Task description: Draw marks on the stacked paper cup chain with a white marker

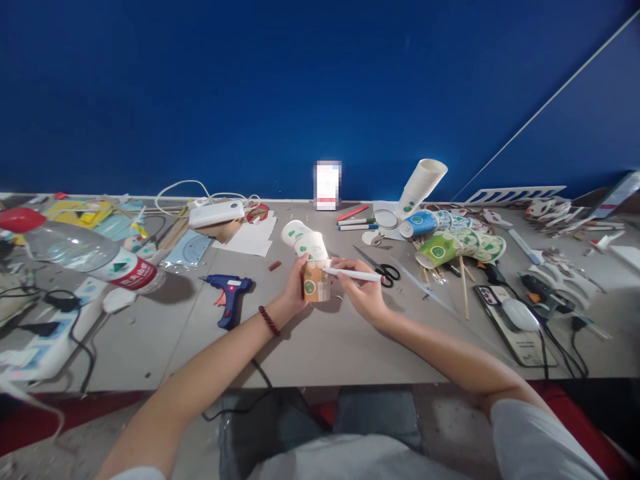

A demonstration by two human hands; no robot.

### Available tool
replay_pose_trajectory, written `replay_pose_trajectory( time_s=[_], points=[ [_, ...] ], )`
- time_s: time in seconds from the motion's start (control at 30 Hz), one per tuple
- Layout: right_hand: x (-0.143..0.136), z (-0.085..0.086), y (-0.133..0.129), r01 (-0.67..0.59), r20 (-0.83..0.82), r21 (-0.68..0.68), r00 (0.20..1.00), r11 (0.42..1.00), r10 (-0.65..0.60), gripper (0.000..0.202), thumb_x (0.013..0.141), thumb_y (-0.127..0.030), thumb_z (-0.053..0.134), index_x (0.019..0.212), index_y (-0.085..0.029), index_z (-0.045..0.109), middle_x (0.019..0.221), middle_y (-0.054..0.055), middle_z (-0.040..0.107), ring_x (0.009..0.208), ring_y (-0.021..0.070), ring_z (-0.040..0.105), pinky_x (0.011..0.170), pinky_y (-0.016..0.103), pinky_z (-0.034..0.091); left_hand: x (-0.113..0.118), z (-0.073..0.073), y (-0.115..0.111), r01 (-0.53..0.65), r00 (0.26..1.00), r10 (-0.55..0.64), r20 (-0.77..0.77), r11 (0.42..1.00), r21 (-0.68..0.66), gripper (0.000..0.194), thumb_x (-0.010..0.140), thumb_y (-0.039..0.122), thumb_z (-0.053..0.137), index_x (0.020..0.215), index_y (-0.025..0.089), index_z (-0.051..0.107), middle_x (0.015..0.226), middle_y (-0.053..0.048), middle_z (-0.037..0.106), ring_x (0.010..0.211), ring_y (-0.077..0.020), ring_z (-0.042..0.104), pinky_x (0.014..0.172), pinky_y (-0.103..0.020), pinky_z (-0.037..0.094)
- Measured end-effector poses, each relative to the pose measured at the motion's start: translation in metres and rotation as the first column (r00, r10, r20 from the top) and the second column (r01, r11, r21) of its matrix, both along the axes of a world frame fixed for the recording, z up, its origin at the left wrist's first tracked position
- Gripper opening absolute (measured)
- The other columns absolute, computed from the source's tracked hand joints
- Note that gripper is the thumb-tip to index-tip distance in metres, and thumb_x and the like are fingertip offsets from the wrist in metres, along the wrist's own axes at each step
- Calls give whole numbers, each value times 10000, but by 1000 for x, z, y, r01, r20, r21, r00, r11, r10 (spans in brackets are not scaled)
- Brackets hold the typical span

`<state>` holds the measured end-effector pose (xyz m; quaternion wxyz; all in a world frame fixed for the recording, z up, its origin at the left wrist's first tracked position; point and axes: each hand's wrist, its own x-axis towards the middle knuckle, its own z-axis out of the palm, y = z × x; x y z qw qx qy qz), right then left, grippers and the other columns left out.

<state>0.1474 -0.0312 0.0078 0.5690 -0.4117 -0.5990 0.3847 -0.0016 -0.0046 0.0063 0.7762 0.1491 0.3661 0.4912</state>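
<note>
My left hand [296, 288] is wrapped round the side of an orange-patterned paper cup [316, 287]. More white paper cups with green marks [300, 239] join on above it in a bent row, leaning up and to the left. In my right hand [367, 297] is a white marker pen [357, 274], its tip at the upper part of the orange cup. Just beyond the right hand lie black-handled scissors [389, 273]. A blue hot glue gun [229, 293] rests on the table left of my left hand.
A tall stack of paper cups [424, 183] leans at the back right, near a bent row of coloured cups [440, 248]. Markers [357, 225] lie behind the scissors. At left are a plastic bottle [115, 260] and a power strip [55, 333]; at right, a phone [515, 333].
</note>
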Motion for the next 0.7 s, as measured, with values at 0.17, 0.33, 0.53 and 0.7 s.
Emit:
replay_pose_trajectory(
  time_s=[0.17, 0.33, 0.53, 0.7],
  points=[
    [1, 0, 0, 0, 4, -4, 1000, 1000, 0, 70, 865, -293, 637, 864, -238, 679, 894, 60, 751, 1096, 276, 700, 876, 407, 580, 0, 0, 0, 1, 1000, -1, 2, 1000, -17, 329, 845, 447, 582, 854, 134, 687, 727, -58, 730, 585, -176, 658, 585, -286, 518],
    [1, 0, 0, -21, -7, -26, 1000, 999, 21, 47, 819, -267, 647, 787, -236, 662, 810, 45, 735, 1113, 290, 694, 924, 426, 552, 0, -3, 1, -17, 1000, 17, 11, 1000, -6, 314, 833, 450, 603, 840, 145, 677, 687, -38, 711, 562, -174, 639, 585, -291, 503],
    [1, 0, 0, -32, -10, -53, 999, 998, 32, 70, 799, -264, 647, 733, -242, 638, 801, 39, 725, 1132, 303, 686, 949, 453, 536, -1, -8, 3, -10, 999, 11, 36, 1000, -6, 313, 840, 443, 595, 839, 144, 687, 691, -51, 710, 583, -192, 647, 624, -310, 500],
    [0, 1, 1, -9, -15, -25, 1000, 1000, 8, 84, 844, -315, 645, 814, -237, 656, 853, 57, 747, 1097, 282, 700, 899, 418, 568, -2, -9, 2, 3, 999, -3, 33, 1000, -4, 330, 825, 456, 615, 890, 141, 689, 744, -63, 731, 621, -198, 672, 614, -304, 511]
  ],
)
